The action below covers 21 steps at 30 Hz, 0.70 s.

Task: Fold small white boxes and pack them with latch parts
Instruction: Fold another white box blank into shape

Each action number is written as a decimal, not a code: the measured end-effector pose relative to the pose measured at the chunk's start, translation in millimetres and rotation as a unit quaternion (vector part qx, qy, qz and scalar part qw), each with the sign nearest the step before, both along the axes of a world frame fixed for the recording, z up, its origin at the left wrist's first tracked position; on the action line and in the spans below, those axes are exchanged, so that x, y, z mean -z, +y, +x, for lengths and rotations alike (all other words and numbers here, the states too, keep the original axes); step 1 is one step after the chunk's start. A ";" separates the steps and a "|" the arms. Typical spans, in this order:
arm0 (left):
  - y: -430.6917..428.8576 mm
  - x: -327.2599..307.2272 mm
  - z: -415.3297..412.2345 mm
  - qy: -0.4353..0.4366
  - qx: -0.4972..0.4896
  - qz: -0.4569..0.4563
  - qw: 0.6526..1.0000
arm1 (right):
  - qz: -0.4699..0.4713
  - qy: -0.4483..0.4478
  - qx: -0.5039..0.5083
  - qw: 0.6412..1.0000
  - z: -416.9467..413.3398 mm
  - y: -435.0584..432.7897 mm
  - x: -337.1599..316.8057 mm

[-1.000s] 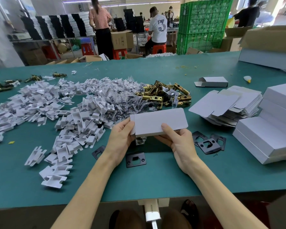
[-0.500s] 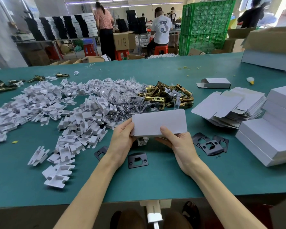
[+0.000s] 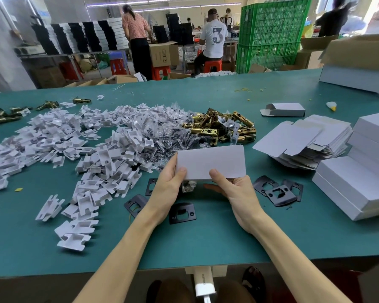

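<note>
White card fills both hands — the left hand and right hand each pinch the near edge of a white box held just above the green table. Black plates lie right; brass latches lie beyond — white inserts spread left.

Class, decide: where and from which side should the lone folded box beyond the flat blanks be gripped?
Pinch the folded box across its long sides at mid-length, coming from above. It lies flat on the table, and its left end's open flaps would probably give.
</note>
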<state>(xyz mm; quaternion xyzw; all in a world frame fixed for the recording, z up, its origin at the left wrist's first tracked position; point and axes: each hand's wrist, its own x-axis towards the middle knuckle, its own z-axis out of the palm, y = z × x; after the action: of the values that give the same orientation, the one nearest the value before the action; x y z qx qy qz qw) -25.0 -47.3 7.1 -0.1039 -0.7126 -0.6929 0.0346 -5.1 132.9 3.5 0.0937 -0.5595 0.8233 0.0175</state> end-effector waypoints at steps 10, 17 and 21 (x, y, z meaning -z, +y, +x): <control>-0.8 -0.2 3.6 -0.001 0.012 -0.012 1.000 | 0.017 0.010 -0.011 1.000 1.0 0.3 1.2; -4.0 1.4 -1.6 0.004 -0.063 0.014 0.998 | 0.037 0.011 -0.010 0.999 2.1 -2.5 0.6; -12.2 -0.4 -6.8 -0.028 -0.182 0.081 0.980 | 0.049 0.033 -0.049 0.997 4.8 -2.2 -1.3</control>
<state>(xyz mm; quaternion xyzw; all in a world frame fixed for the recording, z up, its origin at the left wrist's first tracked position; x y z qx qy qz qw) -31.8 -59.5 7.6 0.0501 -0.6619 -0.7330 0.1486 -0.2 130.6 4.9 0.1489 -0.5932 0.7911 -0.0092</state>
